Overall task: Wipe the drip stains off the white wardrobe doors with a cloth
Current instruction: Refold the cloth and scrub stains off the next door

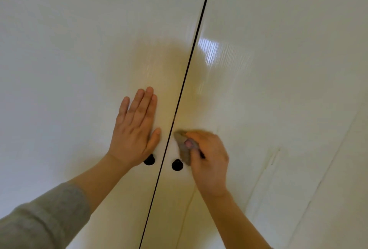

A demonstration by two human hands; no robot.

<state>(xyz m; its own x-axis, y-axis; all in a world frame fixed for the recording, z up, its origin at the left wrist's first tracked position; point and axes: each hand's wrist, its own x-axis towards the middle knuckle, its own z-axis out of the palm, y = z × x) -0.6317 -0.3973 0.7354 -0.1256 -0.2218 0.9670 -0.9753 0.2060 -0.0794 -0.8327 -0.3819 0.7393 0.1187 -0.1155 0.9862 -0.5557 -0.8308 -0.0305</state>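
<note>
Grey sleeve [39,215], left hand [135,129] flat on left door [69,49]; right hand [209,161] tight around cloth [184,149].

Left hand [135,129] flat, fingers straight together; right hand [209,163] curled round a cloth [184,150], forearms outstretched.

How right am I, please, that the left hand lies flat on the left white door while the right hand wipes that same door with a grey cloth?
Only partly: the head view shows the right hand holding the crumpled grey cloth against the right white wardrobe door. The left hand does lie flat on the left white wardrobe door.
</note>
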